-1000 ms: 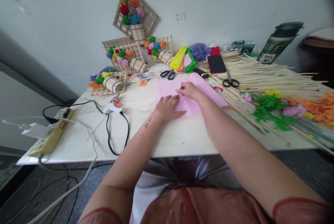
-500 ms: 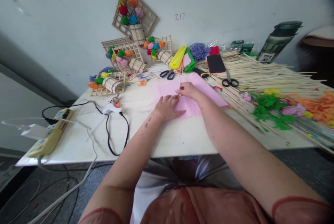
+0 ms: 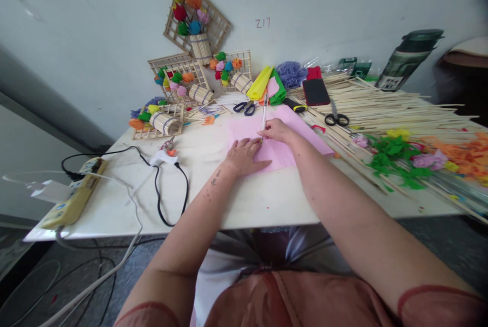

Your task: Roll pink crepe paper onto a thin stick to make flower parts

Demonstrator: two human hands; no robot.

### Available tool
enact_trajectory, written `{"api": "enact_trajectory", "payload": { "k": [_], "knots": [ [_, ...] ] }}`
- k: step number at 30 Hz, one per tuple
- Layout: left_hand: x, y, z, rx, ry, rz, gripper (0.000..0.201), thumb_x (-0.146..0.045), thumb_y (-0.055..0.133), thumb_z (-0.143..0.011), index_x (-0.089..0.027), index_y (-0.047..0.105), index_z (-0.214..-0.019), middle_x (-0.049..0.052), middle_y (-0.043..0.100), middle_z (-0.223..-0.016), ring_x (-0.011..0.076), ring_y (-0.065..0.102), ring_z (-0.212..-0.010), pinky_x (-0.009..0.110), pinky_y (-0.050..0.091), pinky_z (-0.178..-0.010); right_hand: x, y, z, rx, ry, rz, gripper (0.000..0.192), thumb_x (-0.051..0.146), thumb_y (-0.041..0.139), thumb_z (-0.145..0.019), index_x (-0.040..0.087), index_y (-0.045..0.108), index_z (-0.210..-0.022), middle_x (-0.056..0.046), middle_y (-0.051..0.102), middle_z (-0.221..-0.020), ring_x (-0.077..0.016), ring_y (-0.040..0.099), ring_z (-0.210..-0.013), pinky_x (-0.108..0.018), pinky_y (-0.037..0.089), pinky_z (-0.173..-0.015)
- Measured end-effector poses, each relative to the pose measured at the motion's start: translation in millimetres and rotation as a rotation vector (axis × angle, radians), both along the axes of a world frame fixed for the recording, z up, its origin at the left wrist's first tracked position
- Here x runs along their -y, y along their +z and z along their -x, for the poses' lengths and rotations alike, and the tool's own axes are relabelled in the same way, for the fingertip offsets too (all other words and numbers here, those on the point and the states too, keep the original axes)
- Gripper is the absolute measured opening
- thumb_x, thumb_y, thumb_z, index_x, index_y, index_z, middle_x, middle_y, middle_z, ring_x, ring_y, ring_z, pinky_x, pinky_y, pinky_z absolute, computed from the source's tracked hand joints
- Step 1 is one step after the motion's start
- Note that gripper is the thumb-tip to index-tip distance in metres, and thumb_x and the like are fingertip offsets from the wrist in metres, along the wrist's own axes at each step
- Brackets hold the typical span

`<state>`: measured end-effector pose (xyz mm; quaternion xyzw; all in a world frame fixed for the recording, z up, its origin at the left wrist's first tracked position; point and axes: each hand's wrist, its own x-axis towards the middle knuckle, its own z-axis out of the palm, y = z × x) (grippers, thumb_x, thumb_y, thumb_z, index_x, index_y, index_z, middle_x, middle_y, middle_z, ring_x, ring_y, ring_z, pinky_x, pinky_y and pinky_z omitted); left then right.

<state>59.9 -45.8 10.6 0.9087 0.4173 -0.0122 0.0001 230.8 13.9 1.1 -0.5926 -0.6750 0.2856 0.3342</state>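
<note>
Centre of frame: a pink paper sheet (image 3: 282, 136) is spread on the white tabletop (image 3: 236, 200). The left hand (image 3: 246, 156) is laid flat on the sheet's near left part, fingers spread, nothing gripped. The right hand (image 3: 277, 130) is closed around a pen (image 3: 264, 116), held upright with its tip on the sheet just beside the left fingertips. Blue-handled scissors (image 3: 244, 108) are seen beyond the sheet; black scissors (image 3: 335, 118) and bamboo sticks (image 3: 396, 108) lie at the right.
</note>
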Motion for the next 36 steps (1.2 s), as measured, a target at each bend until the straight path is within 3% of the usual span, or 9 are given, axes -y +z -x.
{"api": "enact_trajectory", "payload": {
  "k": [12,27,36],
  "knots": [
    [1.2,2.4,-1.2,0.011,0.019,0.03,0.074,-0.068,0.031,-0.081,-0.022,0.032,-0.139,0.0,0.029,-0.146,0.0288,0.024,-0.131,0.049,0.021,-0.106,-2.0,-1.7,-2.5,-0.046,0.061,0.031,0.015,0.021,0.068,-0.064,0.013,0.057,-0.058,0.001,0.054,-0.052,-0.0083,0.046,-0.05,-0.022,0.039,-0.052],
    [-2.1,0.3,0.6,0.048,0.007,0.02,0.068,-0.066,0.03,-0.083,-0.024,0.037,-0.136,-0.002,0.032,-0.145,0.0273,0.027,-0.131,0.048,0.021,-0.107,-4.2,-2.9,-4.1,-0.196,0.009,-0.036,0.027,0.036,0.072,-0.061,0.012,0.061,-0.061,0.0,0.056,-0.051,-0.0072,0.045,-0.046,-0.021,0.036,-0.046],
    [-15.7,-11.5,6.4,0.158,0.003,-0.003,0.048,-0.047,0.026,-0.091,-0.032,0.04,-0.134,-0.007,0.041,-0.139,0.0247,0.033,-0.127,0.053,0.018,-0.106,4.9,-1.0,-8.5,-0.355,0.051,0.127,0.029,0.036,0.074,-0.06,0.011,0.06,-0.062,0.002,0.053,-0.047,-0.0046,0.039,-0.042,-0.02,0.03,-0.043]
  ]
}}
